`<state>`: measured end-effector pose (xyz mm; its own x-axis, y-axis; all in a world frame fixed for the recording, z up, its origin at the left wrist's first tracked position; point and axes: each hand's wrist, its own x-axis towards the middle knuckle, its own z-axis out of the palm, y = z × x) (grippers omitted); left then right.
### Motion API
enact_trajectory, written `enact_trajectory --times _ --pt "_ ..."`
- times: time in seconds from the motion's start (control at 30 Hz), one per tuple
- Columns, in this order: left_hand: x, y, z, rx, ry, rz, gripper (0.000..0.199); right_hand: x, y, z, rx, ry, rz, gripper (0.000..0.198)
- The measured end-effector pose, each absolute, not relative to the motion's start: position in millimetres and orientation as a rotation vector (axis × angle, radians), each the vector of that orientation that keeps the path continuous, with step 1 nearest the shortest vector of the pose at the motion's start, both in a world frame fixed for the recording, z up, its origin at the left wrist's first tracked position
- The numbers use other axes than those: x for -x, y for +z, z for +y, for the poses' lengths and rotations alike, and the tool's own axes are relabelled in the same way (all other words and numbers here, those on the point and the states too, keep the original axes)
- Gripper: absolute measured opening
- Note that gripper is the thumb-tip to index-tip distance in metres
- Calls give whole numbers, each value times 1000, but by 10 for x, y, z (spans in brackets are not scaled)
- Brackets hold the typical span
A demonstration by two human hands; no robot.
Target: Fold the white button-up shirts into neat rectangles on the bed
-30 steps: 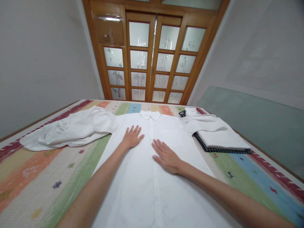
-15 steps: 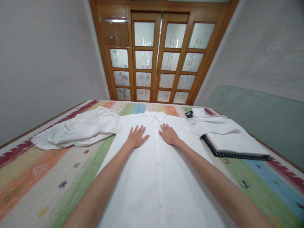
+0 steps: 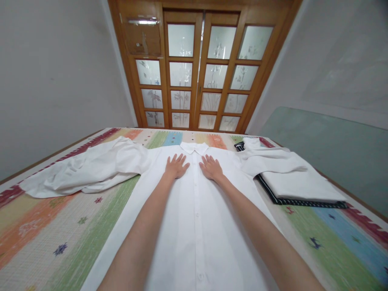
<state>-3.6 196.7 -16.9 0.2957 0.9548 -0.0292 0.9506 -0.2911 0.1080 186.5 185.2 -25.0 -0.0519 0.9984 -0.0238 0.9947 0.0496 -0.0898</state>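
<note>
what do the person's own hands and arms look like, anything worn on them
The left hand and right hand are bare, without gloves. No watch or bracelet shows on either wrist, and no sleeve covers the visible parts of the left forearm or right forearm.

white shirt (image 3: 178,226), hem out of view

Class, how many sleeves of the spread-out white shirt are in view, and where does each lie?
2. One sleeve lies crumpled across the striped cover at picture left; the other sleeve lies over the folded white cloth at picture right.
</note>
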Motion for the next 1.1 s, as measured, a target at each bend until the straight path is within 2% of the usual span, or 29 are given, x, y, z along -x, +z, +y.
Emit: enact_trajectory --times 0.17,0.4,0.6,0.8,1.1 --pt "96 -202 2102 -2365 61 1903 76 -1997 -238 1921 2268 189 -2141 70" --pt "300 -216 2268 -2298 52 1968 78 -2374 -273 2058 2334 179 -2034 72" --pt "338 -222 2343 -2343 21 1991 73 -2494 -310 2145 2342 86 -2075 71" --pt "323 -194 2387 -2532 -45 1798 62 -2530 -300 2191 1998 18 -2448 59" --pt "163 -169 2472 -2372 8 1911 59 -2298 -269 2280 2265 150 -2222 61"
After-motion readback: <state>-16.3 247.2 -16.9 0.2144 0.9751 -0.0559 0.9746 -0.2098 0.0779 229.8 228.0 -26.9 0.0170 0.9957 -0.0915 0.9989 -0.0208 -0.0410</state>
